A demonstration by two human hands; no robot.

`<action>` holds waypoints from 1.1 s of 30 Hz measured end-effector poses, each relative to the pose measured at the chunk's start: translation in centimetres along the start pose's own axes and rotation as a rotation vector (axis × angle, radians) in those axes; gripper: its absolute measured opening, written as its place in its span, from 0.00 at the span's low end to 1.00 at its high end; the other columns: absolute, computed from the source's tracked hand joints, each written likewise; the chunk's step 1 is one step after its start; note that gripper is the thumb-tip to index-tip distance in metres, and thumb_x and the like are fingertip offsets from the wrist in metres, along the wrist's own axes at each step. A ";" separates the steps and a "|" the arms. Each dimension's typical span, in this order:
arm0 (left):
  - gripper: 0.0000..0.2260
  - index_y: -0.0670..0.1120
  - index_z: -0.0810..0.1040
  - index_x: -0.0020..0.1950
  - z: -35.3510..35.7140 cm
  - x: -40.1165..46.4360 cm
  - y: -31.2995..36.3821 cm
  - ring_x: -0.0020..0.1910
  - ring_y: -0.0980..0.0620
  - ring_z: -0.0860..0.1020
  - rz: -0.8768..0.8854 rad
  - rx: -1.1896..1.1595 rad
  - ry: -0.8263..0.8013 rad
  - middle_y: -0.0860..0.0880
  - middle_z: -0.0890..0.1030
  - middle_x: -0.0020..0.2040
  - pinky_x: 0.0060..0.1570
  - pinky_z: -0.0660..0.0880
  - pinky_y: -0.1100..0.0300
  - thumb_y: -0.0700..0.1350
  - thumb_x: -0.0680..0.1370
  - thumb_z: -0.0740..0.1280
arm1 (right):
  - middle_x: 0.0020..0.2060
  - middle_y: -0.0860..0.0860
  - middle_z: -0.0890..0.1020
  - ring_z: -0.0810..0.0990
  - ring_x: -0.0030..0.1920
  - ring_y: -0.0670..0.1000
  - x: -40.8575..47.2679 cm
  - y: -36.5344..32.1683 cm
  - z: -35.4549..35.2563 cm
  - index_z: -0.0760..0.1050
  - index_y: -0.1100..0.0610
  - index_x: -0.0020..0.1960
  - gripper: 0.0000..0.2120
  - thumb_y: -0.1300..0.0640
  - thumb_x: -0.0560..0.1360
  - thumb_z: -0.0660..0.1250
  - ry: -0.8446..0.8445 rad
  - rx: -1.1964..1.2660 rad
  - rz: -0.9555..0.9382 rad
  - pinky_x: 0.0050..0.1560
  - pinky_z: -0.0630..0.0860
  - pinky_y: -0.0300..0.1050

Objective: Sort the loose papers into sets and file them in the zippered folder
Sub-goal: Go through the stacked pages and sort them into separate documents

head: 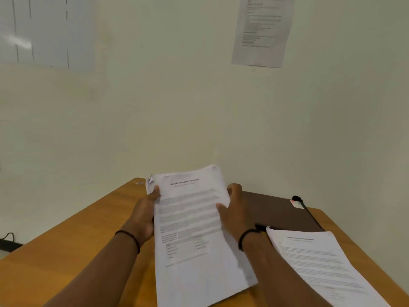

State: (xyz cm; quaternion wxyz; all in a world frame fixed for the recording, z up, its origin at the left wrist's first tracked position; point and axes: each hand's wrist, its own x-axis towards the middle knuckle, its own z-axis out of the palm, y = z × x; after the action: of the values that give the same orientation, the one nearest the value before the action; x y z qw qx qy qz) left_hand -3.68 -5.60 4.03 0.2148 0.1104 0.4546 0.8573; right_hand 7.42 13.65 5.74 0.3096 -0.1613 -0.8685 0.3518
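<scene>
Far left, low on the floor: a dark power strip (7, 244) with a cable, partly cut off. Upper left on the wall: a whiteboard-like sheet (44, 29) with ruled lines. The wooden desk (66, 251) fills the lower frame, its corner against the cream wall.

The left hand (145, 214) grips the left edge of a paper stack (194, 235), thumb on top near the upper left corner, the other fingers hidden beneath; fingers clamped on the stack. A black band sits on the left wrist.

The stack is held up over the middle of the desk, tilted toward the camera, and its top sheet is headed "Sample Education Transcript". The top left corner is slightly curled.

The right hand (234, 210) holds the stack's right edge, thumb pressed on the printed face, fingers wrapped round behind; clamped on it too. A black band is on this wrist as well.

To the right, the brown zippered folder (276, 212) lies flat and closed on the desk against the wall, with a small red-and-white label near its far right corner and a black pull at that corner.

Nearer right: a second paper set (318, 262) lies flat on the desk, its top edge overlapping the folder's near edge.

Upper right on the wall: a printed notice (262, 29), text unreadable.
</scene>
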 end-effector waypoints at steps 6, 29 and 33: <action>0.22 0.40 0.74 0.68 -4.3 2.3 -3.7 0.59 0.36 0.79 -0.147 -0.195 0.096 0.36 0.81 0.60 0.54 0.76 0.42 0.54 0.83 0.59 | 0.62 0.49 0.77 0.75 0.62 0.52 -2.7 -1.3 7.9 0.72 0.53 0.67 0.23 0.40 0.79 0.60 -0.081 -0.299 -0.234 0.60 0.72 0.48; 0.24 0.42 0.74 0.72 -5.1 3.6 -4.4 0.69 0.35 0.72 -0.175 -0.255 -0.136 0.36 0.74 0.70 0.73 0.63 0.38 0.54 0.80 0.66 | 0.42 0.49 0.81 0.77 0.39 0.47 -5.6 -3.0 12.4 0.78 0.53 0.47 0.12 0.50 0.80 0.59 0.018 -0.322 -0.212 0.38 0.74 0.42; 0.17 0.42 0.75 0.68 -4.4 2.9 -4.4 0.61 0.37 0.79 -0.196 -0.175 -0.068 0.37 0.80 0.63 0.60 0.76 0.41 0.44 0.80 0.64 | 0.40 0.47 0.79 0.76 0.38 0.46 -5.4 -2.3 11.9 0.74 0.51 0.45 0.10 0.50 0.80 0.58 -0.010 -0.238 -0.128 0.38 0.73 0.39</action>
State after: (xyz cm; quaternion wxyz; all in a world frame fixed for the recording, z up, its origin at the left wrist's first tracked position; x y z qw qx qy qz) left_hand -6.76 -5.33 -2.13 0.3216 0.0753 0.3791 0.8644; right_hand 3.62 3.22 -1.60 0.3057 -0.1395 -0.9142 0.2265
